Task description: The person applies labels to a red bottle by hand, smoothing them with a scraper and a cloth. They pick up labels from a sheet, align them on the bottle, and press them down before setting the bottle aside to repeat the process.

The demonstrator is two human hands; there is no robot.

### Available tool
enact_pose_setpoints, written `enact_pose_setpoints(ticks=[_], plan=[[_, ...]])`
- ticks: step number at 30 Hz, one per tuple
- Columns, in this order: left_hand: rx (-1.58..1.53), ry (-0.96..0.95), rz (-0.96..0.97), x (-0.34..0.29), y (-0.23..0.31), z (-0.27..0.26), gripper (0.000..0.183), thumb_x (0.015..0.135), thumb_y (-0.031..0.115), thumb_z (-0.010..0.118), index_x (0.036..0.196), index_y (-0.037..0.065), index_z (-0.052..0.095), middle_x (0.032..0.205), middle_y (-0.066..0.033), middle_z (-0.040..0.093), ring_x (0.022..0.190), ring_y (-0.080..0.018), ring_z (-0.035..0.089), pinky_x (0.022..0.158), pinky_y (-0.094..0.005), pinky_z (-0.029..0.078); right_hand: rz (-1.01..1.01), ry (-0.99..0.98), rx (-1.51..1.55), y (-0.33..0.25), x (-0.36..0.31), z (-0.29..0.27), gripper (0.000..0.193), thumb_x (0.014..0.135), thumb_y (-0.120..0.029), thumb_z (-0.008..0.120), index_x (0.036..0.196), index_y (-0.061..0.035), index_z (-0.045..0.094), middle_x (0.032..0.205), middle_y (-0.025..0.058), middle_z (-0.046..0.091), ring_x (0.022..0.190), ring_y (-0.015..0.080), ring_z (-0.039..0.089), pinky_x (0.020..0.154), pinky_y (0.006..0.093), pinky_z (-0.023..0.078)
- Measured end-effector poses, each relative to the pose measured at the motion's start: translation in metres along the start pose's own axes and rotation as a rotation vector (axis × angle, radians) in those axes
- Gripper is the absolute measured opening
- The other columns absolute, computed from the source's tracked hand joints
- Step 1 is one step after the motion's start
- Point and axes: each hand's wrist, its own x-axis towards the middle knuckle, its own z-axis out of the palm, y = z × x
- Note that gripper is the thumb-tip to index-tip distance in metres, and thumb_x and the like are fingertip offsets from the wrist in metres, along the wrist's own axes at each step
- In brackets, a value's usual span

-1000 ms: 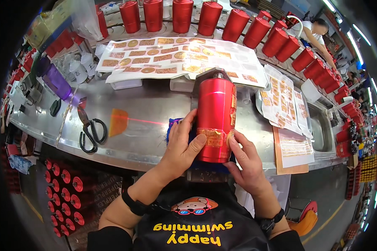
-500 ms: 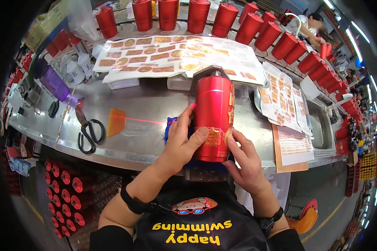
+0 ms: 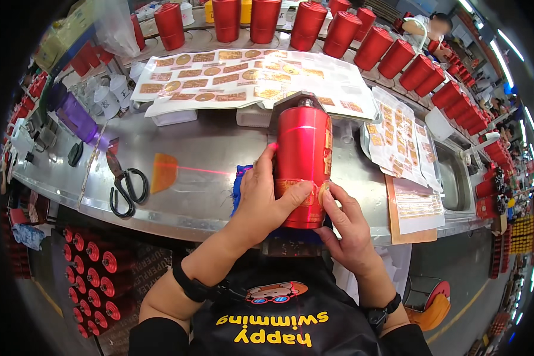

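Observation:
A glossy red bottle [image 3: 302, 139] lies at the bench's front edge, its neck pointing away from me. Gold-and-red decals cover its lower front and right side. My left hand [image 3: 264, 196] wraps its left side, thumb pressed on the front decal [image 3: 289, 186]. From the right, my right hand [image 3: 345, 222] grips the bottle low down, fingertips at a small round yellowish piece [image 3: 323, 191]; whether this is a decal I cannot tell. A dark angular plate [image 3: 277, 118] stands behind the bottle, and a blue cloth [image 3: 238, 185] shows beside it.
Decal sheets [image 3: 190, 83] lie behind the bottle, with more sheets [image 3: 397, 139] at right near a sink [image 3: 457, 184]. Black-handled scissors [image 3: 124, 184], an orange scraper-like piece [image 3: 164, 172] and a purple bottle [image 3: 77, 118] are left. Red bottles [image 3: 227, 21] line the back; a person works far right.
My left hand has shifted slightly right, its thumb sliding across the front decal. The row of red bottles at the back has moved right. The far person has changed posture.

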Motion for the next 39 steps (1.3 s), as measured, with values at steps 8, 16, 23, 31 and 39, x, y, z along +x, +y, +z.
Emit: enact_pose_setpoints(ticks=[8,16,23,31,39], plan=[[0.091,-0.047,0.006,-0.004,-0.005,-0.006,0.093,0.085,0.051,0.066,0.143,-0.010,0.026,0.135,-0.0301,0.046,0.125,-0.0399,0.045,0.108,-0.0457,0.030,0.003,-0.008,-0.009,0.001,-0.002,0.001,0.071,0.073,0.001,0.075,0.138,-0.0058,0.049,0.137,0.0245,0.047,0.122,0.0404,0.051,0.100,0.0434,0.044],[-0.106,-0.148,0.005,-0.009,-0.015,-0.018,0.086,0.093,0.051,0.056,0.149,-0.005,0.022,0.145,-0.0263,0.037,0.133,-0.0370,0.036,0.112,-0.0441,0.024,-0.007,0.000,-0.010,-0.001,0.000,0.000,0.071,0.072,0.002,0.075,0.138,-0.0052,0.050,0.136,0.0245,0.048,0.121,0.0402,0.051,0.100,0.0433,0.044],[-0.064,-0.118,0.029,-0.010,-0.016,-0.013,0.090,0.091,0.055,0.057,0.149,-0.004,0.022,0.145,-0.0269,0.037,0.132,-0.0398,0.035,0.112,-0.0457,0.023,-0.004,0.006,-0.009,0.000,0.000,0.002,0.071,0.071,0.004,0.075,0.138,-0.0050,0.050,0.136,0.0236,0.048,0.121,0.0391,0.051,0.101,0.0419,0.044],[-0.072,-0.127,0.048,-0.009,-0.020,-0.014,0.088,0.092,0.054,0.057,0.149,-0.004,0.023,0.145,-0.0266,0.037,0.131,-0.0381,0.037,0.111,-0.0447,0.025,0.005,-0.010,-0.011,-0.002,0.000,-0.001,0.071,0.072,0.003,0.075,0.138,-0.0051,0.049,0.137,0.0237,0.048,0.121,0.0389,0.051,0.101,0.0421,0.044],[-0.186,-0.185,0.078,-0.014,-0.026,-0.023,0.074,0.099,0.046,0.048,0.150,-0.002,0.022,0.144,-0.0237,0.038,0.130,-0.0317,0.039,0.111,-0.0408,0.026,0.004,-0.017,-0.018,0.001,-0.002,0.000,0.070,0.073,0.001,0.075,0.138,-0.0051,0.050,0.136,0.0239,0.049,0.121,0.0392,0.051,0.101,0.0423,0.044]])
